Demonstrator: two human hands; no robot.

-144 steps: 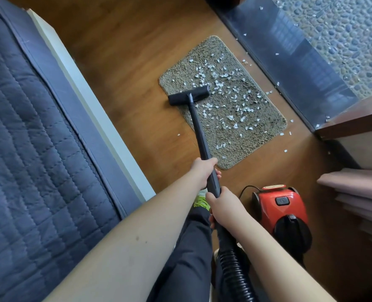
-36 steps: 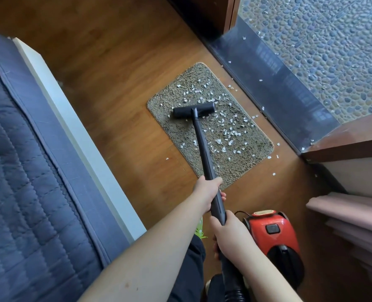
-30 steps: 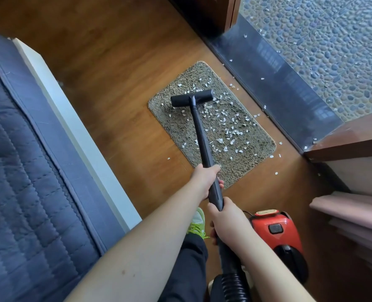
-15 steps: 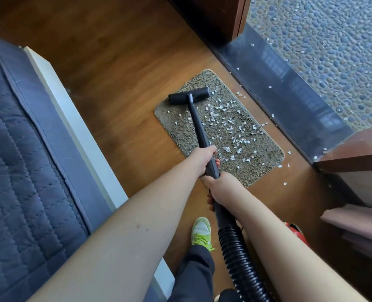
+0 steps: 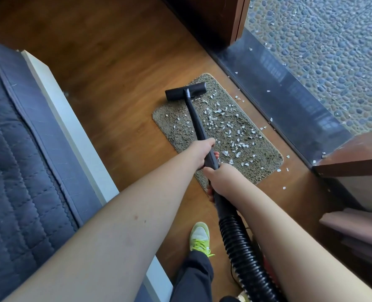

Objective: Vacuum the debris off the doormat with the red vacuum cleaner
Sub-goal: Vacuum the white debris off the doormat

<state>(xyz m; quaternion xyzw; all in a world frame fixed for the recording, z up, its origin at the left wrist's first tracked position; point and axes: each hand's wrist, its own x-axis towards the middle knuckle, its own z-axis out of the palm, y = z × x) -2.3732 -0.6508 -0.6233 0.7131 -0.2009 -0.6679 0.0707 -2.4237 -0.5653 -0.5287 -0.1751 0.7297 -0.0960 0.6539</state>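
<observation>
Olive-brown pile is showing on the doormat [image 5: 180,131], which is lying on the wooden floor [image 5: 119,68] beside the dark door threshold [image 5: 289,101]. White paper debris [image 5: 230,131] is lying scattered mainly across the mat's right half; a few bits are lying on the floor and threshold. The black floor nozzle [image 5: 186,94] is resting at the mat's far left corner, partly overhanging its edge. The black wand [image 5: 197,120] is running from it toward the person. The left hand [image 5: 202,152] is gripping the wand with curled fingers. The right hand [image 5: 221,178] is gripping it just behind, where the ribbed hose [image 5: 239,245] is starting. The red vacuum cleaner [image 5: 267,263] is showing only as a sliver behind the right forearm. A lime-green sneaker [image 5: 199,236] is standing on the floor. A quilted navy mattress [image 5: 13,171] is lying at left.
</observation>
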